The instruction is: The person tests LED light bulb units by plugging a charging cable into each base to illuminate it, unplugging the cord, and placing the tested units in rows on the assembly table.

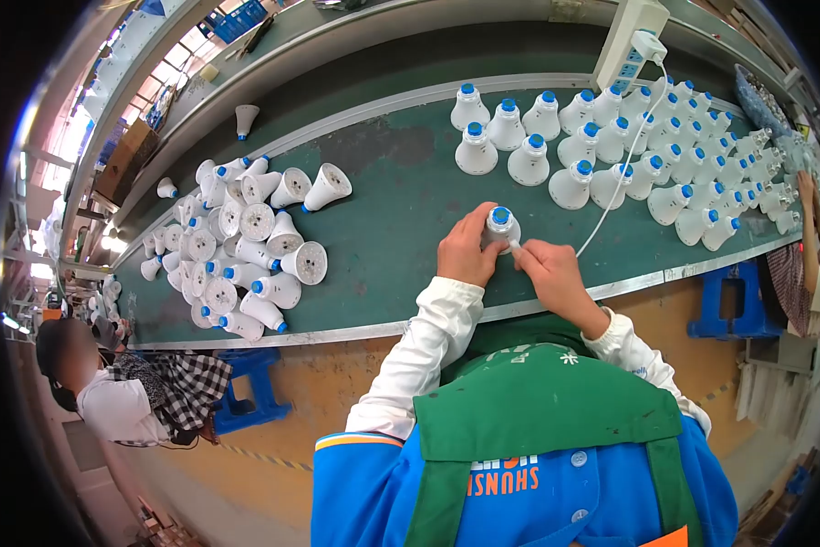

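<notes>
Clasping white cone-shaped lamp body with blue cap (501, 221) in left hand (466, 251), cap up, over near side of dark green flat worktop (396, 237); pinching slim white piece (516, 245) at its side with right hand (556, 276), can't tell exactly what; near right hand, thin white cable (622, 173); to left, heap of white cone-shaped bodies (257, 221); to right, upright rows of blue-capped white bodies (571, 189)

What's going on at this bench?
A person is holding a white cone-shaped piece with a blue top in the left hand, over the green bench. The right hand is close against the white cone-shaped piece; whatever it grips is too small to make out. Similar pieces lie heaped to the left, while others stand grouped to the right.
</notes>
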A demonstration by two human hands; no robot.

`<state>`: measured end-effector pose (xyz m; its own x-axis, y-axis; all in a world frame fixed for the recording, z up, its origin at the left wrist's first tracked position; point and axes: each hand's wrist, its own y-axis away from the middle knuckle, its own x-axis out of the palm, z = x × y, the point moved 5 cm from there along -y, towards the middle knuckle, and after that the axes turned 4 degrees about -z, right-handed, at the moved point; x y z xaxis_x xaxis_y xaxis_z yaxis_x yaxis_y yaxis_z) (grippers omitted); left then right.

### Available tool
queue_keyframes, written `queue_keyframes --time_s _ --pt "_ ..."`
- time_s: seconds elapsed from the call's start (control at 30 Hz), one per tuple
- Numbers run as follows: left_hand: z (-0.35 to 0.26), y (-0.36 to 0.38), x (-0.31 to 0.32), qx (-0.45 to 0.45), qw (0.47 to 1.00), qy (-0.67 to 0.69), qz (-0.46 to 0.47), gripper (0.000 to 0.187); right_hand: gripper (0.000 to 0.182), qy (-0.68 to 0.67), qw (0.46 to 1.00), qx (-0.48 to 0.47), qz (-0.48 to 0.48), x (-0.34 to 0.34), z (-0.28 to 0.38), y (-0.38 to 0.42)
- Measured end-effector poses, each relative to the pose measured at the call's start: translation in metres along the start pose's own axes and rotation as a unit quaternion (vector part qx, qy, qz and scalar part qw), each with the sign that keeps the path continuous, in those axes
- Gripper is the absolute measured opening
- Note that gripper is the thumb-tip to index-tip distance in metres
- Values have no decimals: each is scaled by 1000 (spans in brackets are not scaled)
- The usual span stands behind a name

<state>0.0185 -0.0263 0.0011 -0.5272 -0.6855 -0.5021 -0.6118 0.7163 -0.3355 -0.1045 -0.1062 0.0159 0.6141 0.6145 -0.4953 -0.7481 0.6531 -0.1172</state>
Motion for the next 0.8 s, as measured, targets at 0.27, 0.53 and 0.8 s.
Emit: queue_keyframes --time_s 0.27,0.53,0.8 --pt "-3 0 1 8 1000 -11 -23 49 19 130 974 -123 -142 -28 -28 34" --pt "-2 -3 2 62 997 -48 -21 47 19 132 957 -197 -168 -27 -36 39" --pt "-8 -6 0 50 997 -63 6 46 21 134 951 -220 -173 -29 -34 40"
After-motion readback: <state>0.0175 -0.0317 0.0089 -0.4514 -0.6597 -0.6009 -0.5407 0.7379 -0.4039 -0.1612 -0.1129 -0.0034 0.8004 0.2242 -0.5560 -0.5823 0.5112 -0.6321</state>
